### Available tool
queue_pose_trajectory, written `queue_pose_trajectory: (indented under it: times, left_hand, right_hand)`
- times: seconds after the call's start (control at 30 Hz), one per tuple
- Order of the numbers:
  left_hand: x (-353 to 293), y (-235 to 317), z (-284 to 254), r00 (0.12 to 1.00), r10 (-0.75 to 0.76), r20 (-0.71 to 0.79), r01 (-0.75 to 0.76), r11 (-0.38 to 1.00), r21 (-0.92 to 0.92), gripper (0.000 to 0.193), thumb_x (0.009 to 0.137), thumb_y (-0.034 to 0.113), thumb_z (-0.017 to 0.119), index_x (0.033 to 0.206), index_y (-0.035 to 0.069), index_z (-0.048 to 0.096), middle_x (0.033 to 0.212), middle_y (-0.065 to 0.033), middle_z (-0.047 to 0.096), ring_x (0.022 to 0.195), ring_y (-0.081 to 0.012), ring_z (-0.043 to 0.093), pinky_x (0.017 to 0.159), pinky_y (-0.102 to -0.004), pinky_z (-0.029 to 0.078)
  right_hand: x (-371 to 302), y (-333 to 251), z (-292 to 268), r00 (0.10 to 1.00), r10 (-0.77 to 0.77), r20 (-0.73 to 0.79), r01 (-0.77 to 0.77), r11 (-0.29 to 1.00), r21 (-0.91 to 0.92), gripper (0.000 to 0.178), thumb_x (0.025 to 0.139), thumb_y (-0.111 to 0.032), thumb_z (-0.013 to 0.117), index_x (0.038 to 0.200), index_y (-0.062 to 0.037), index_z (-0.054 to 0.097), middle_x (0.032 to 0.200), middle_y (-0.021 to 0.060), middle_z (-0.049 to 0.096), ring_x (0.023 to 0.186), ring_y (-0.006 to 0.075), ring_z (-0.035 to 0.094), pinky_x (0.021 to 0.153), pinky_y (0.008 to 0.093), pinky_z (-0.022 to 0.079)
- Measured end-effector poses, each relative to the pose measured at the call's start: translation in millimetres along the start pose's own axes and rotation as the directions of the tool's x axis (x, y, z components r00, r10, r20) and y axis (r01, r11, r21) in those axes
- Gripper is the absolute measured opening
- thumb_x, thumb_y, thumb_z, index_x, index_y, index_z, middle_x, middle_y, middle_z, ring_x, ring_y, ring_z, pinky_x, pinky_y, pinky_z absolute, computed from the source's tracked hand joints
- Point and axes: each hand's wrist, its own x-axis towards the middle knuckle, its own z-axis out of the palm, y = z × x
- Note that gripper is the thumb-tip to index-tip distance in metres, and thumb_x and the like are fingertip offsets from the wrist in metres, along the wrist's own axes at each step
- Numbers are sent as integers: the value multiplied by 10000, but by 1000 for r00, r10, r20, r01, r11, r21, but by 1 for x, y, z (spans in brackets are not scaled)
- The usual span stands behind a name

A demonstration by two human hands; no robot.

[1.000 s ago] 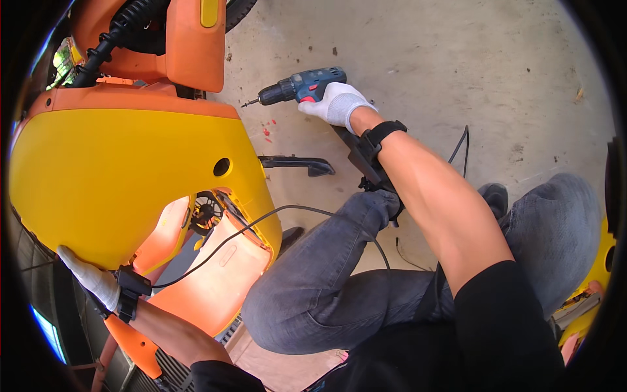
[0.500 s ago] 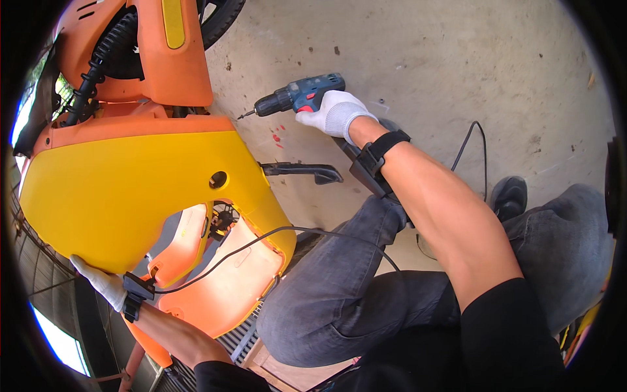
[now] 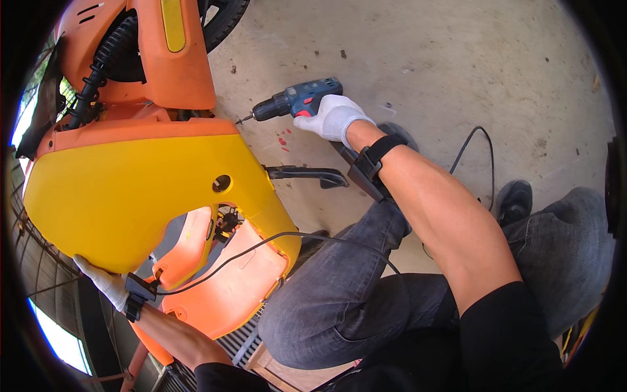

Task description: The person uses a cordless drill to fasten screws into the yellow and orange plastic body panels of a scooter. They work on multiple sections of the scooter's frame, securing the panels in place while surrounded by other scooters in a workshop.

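My right hand (image 3: pixel 332 121), in a white knit glove, is wrapped round the grip of a blue and black cordless drill (image 3: pixel 302 98). The drill points left, its thin bit (image 3: pixel 245 119) close to the upper right corner of a large yellow and orange scooter body panel (image 3: pixel 137 176); whether they touch I cannot tell. At the panel's lower left edge lies my left hand (image 3: pixel 104 281), also gloved, stretched out along the edge. Part of its fingers is hidden there.
An orange scooter body with a black shock absorber (image 3: pixel 104 59) and a tyre (image 3: pixel 227 25) stands at the far left. A black lever-like part (image 3: pixel 307 173) juts right from the panel. A black cable (image 3: pixel 261 243) runs from my left wrist across my bent leg (image 3: pixel 326 294) on the concrete floor (image 3: pixel 418 59).
The whole view has shifted slightly. My right hand and the drill sit a little lower relative to the panel, with the bit nearer its corner. The left hand keeps its place on the edge.
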Motion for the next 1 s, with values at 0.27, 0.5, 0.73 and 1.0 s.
queue_pose_trajectory:
  times: [0.27, 0.5, 0.73, 1.0]
  left_hand:
    - [4, -2, 0, 999, -31, 33, 31, 1000, -4, 809, 945, 701, 463, 1531, 150, 369, 1542, -56, 403, 1399, -257, 389, 1127, -424, 347]
    - [16, -7, -9, 997, -50, 53, 50, 999, 5, 801, 942, 705, 461, 1534, 174, 365, 1547, -53, 397, 1406, -258, 386, 1112, -433, 368]
    - [8, -3, -3, 999, -4, 51, 3, 1000, 19, 783, 946, 693, 471, 1533, 185, 368, 1546, -49, 400, 1393, -254, 404, 1099, -425, 383]
    - [14, -10, -5, 997, 3, 74, 0, 999, -39, 767, 959, 675, 467, 1516, 154, 391, 1522, -58, 436, 1380, -246, 428, 1096, -392, 389]
  right_hand:
    - [-1, -7, -8, 995, 44, 90, -43, 999, -19, 628, 802, -574, 664, 1103, -26, 713, 1134, 228, 683, 1052, 380, 661, 917, 416, 523]
    - [0, -10, -5, 994, 41, 99, -40, 999, -14, 630, 804, -567, 653, 1127, -29, 705, 1167, 217, 679, 1077, 371, 658, 930, 417, 521]
    - [9, -7, -4, 993, 47, 111, -45, 999, -22, 614, 811, -549, 654, 1120, -21, 704, 1150, 224, 682, 1070, 374, 660, 925, 419, 522]
    - [9, -14, -5, 999, 15, 41, -12, 998, -58, 556, 830, -505, 667, 1102, -23, 711, 1105, 233, 690, 1027, 385, 671, 899, 427, 533]
